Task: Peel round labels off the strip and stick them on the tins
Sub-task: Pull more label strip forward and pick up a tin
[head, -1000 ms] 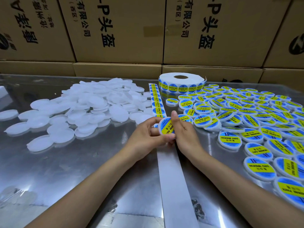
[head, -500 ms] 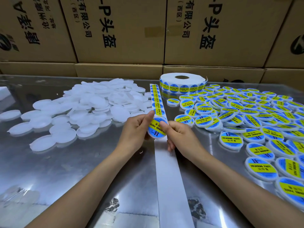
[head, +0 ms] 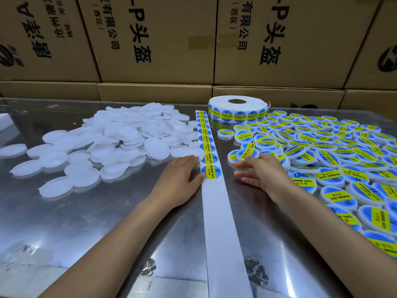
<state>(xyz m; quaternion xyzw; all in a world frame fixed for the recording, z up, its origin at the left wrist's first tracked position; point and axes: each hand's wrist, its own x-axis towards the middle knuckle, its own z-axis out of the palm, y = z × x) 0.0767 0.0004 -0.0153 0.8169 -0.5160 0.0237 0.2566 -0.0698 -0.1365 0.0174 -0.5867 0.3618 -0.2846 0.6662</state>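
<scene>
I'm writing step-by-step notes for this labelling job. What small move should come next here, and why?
Probably the left hand takes a plain white round tin from the pile beside it. The right hand is at a blue-and-yellow labelled tin by the finished pile, neither hand holds a blank tin, and the white backing strip has a label nearest.

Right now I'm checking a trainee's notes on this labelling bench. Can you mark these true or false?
1. The plain white tins are piled left of the label strip. True.
2. The right hand is peeling a label off the strip. False: it is setting a labelled tin at the edge of the labelled pile.
3. The label roll stands on edge. False: it lies flat, core up.
4. The left hand rests beside the strip, thumb at the nearest label. True.
5. The near end of the strip is bare backing. True.
</scene>
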